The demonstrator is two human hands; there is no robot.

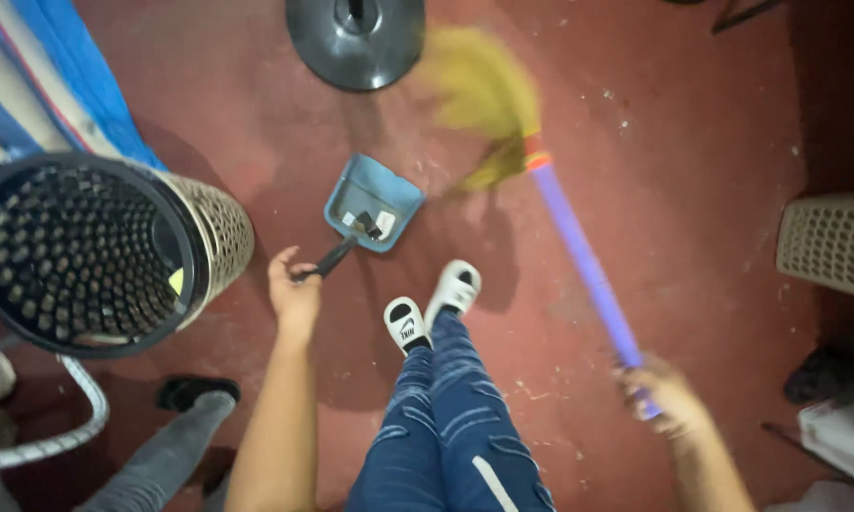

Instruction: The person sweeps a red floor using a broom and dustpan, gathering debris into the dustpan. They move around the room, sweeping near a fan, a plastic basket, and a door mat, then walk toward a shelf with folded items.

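A blue dustpan [374,201] is sitting flat on the red floor, its black handle angling back toward the person and a few scraps lying inside it. Just beside it, a broom [578,248] is slanting down, purple shaft tilted, its yellow bristles blurring near the pan's far edge.

A white box [839,431] sits at the lower right edge of the floor, partly cut off, its top pale and its side edged dark. Inside the blue dustpan [373,201] lie two small white label-like scraps beside a dark bit. No signs or screens show.
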